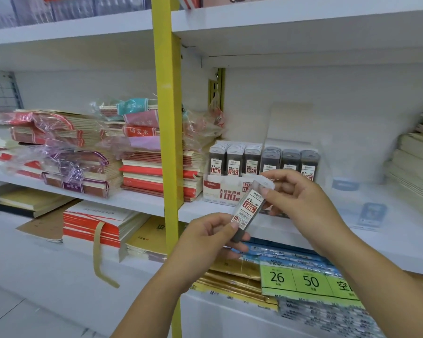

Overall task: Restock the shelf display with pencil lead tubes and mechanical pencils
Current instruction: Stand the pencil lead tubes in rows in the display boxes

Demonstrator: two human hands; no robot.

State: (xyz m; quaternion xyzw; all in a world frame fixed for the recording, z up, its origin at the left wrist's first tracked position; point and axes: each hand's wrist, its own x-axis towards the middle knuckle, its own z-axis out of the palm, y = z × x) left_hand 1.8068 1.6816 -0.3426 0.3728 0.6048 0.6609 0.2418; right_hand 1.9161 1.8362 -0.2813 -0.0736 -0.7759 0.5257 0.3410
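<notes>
Left grip point(210, 237) pinches the dark lower end of 1 flat, clear-plastic, red-and-white-labelled lead tube point(248, 209); right grip point(300, 198) pinches its seemingly translucent cap. Tube tilted.

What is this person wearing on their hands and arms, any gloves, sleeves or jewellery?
Nothing that shows. The left hand and right hand wear no gloves or rings; nails are short and unpainted. The left forearm and right forearm are uncovered to the picture's edge: no sleeve, watch or bracelet.
</notes>
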